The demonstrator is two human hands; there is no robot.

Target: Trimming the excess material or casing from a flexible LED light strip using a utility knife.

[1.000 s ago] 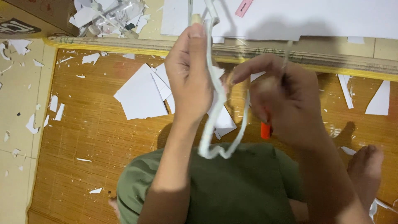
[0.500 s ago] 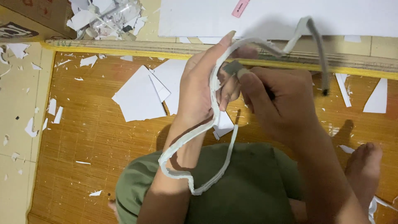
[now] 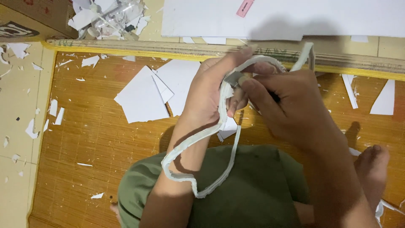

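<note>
Overhead, left hand (image 3: pixel 211 95) and right hand (image 3: pixel 291 109) both clenched around white strip (image 3: pixel 198 139).

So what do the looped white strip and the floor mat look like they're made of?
The white strip looks like thin foam board or card: matte, with a rough cut edge, stiff yet bent into a loop. The mat looks like woven bamboo or reed: fine parallel lines and a warm, slightly glossy sheen.

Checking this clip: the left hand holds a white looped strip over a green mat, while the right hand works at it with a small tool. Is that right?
Not quite. The head view shows the mat is brown woven bamboo, not green; the green is the person's clothing. The rest stands: the left hand holds the white looped strip, and the right hand works at it with a small tool.
</note>
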